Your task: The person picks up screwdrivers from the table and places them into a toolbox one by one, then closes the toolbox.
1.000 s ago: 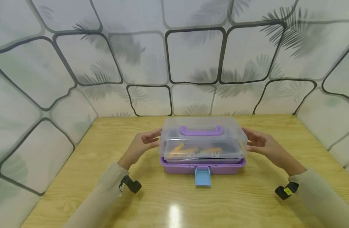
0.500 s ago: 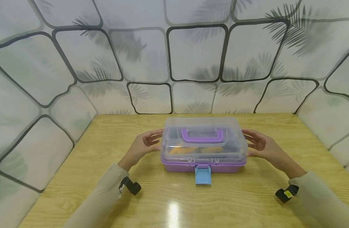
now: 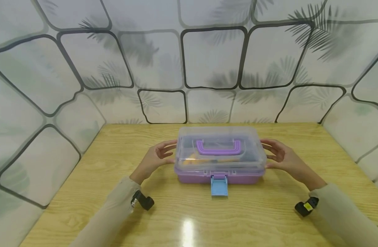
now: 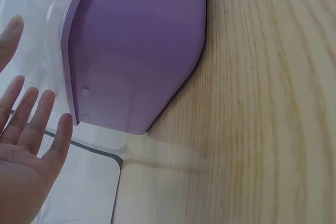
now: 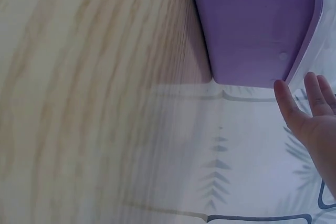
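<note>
A plastic storage box stands on the table, with a purple base and a clear lid resting down on it. The purple carry handle lies folded on the lid. At the front, a light blue latch hangs unfastened. Orange and dark items show blurred through the lid. My left hand is at the box's left end, its extended fingers by the lid's side. On the opposite end, my right hand mirrors it, fingers near the rim. Exact fingertip contact is hard to tell.
Pale wood-grain table surrounds the box. Behind and on both sides rises a patterned wall covering with dark outlines and leaf prints. Each wrist carries a small black camera, such as the one on the left.
The lid has come down onto the purple base, and its handle has tipped toward the front. Since half a second ago the box has shifted slightly away from me, both hands staying beside it.
</note>
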Action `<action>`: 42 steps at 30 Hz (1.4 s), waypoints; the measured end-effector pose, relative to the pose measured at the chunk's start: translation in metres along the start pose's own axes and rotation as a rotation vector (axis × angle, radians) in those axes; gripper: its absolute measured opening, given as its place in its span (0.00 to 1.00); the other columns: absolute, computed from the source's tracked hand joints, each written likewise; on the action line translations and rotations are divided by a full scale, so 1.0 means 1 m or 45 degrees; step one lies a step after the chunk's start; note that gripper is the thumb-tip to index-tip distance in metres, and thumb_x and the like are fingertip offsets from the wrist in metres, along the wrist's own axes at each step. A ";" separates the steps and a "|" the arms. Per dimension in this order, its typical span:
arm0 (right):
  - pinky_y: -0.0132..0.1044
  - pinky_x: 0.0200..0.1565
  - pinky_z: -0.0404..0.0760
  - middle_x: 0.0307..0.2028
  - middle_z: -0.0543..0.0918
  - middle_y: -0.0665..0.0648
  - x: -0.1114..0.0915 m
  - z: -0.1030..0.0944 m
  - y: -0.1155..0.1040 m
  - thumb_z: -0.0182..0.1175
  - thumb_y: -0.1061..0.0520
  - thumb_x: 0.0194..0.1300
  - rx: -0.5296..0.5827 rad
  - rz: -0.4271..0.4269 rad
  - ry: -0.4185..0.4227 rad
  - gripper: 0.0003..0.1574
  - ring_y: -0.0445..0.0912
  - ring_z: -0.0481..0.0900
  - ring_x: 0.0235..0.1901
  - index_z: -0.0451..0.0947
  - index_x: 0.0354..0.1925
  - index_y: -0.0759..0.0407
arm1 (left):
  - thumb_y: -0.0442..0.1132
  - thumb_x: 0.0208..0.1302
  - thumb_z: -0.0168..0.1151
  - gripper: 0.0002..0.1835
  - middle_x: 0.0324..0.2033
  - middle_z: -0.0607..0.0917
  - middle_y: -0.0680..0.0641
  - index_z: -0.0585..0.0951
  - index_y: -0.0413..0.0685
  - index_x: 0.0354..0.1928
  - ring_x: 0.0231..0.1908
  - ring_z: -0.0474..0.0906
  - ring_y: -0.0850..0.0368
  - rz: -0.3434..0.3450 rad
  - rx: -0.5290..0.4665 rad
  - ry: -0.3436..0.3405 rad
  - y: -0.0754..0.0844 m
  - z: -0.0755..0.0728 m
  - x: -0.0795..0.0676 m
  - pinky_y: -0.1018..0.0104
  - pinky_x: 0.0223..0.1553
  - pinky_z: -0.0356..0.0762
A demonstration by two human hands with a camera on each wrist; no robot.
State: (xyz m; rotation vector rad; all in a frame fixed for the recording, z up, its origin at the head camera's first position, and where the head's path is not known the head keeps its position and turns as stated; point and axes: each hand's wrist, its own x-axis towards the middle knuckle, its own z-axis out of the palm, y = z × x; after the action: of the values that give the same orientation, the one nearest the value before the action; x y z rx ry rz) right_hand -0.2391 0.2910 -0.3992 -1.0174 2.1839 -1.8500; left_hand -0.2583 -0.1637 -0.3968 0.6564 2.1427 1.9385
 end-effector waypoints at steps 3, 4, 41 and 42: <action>0.22 0.55 0.72 0.65 0.64 0.37 0.001 0.000 0.001 0.56 0.76 0.57 -0.001 0.008 -0.004 0.45 0.27 0.63 0.63 0.52 0.70 0.66 | 0.36 0.50 0.71 0.39 0.67 0.65 0.40 0.67 0.39 0.65 0.67 0.63 0.44 -0.001 0.000 0.001 -0.002 0.000 0.000 0.53 0.66 0.63; 0.22 0.55 0.73 0.65 0.64 0.37 0.001 0.000 0.001 0.56 0.76 0.57 0.001 0.004 -0.007 0.45 0.27 0.63 0.63 0.51 0.70 0.66 | 0.36 0.50 0.71 0.38 0.67 0.65 0.40 0.67 0.39 0.65 0.67 0.63 0.44 0.001 0.003 0.001 -0.002 0.000 0.000 0.53 0.66 0.63; 0.35 0.55 0.77 0.56 0.77 0.54 -0.016 0.096 -0.018 0.39 0.64 0.74 0.501 0.460 -0.397 0.24 0.43 0.77 0.56 0.57 0.63 0.77 | 0.50 0.51 0.70 0.23 0.39 0.82 0.44 0.79 0.42 0.44 0.41 0.80 0.51 0.823 1.880 0.294 0.050 0.078 -0.010 0.61 0.45 0.80; 0.34 0.55 0.77 0.57 0.77 0.54 -0.017 0.100 -0.014 0.40 0.63 0.74 0.509 0.505 -0.380 0.26 0.41 0.77 0.56 0.55 0.64 0.78 | 0.51 0.50 0.70 0.23 0.38 0.82 0.45 0.79 0.42 0.43 0.40 0.80 0.51 0.830 1.902 0.294 0.049 0.079 -0.010 0.62 0.44 0.80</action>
State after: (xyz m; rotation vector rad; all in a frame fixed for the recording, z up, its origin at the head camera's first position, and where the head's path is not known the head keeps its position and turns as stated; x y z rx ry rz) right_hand -0.1722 0.2158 -0.4173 -0.6680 1.6140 -1.7176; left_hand -0.2065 -0.0944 -0.3608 1.4459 3.5741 0.0514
